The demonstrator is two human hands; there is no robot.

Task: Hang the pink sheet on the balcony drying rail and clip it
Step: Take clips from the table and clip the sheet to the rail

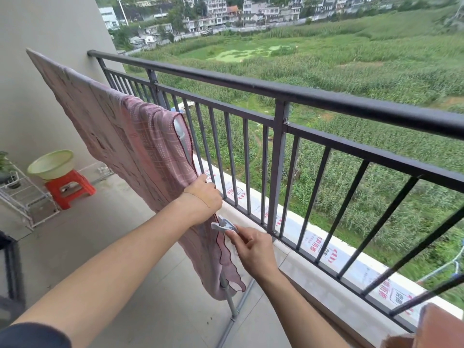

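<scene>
The pink checked sheet (130,144) hangs over a grey drying rail (181,133) that runs from the wall at left towards me. Its end drapes down the rail's upright leg (229,301). My left hand (204,194) grips the sheet's edge against the leg, about halfway down. Just below it, my right hand (253,249) pinches a pale grey clothes peg (224,226) whose jaws sit at the sheet's edge beside the leg. Whether the peg bites the cloth I cannot tell.
A dark metal balcony railing (288,92) runs along the right, close to the rack. At the back left a pale green basin (51,164) sits on a red plastic stool (69,188), next to a white wire shelf (22,194). Concrete floor lies below.
</scene>
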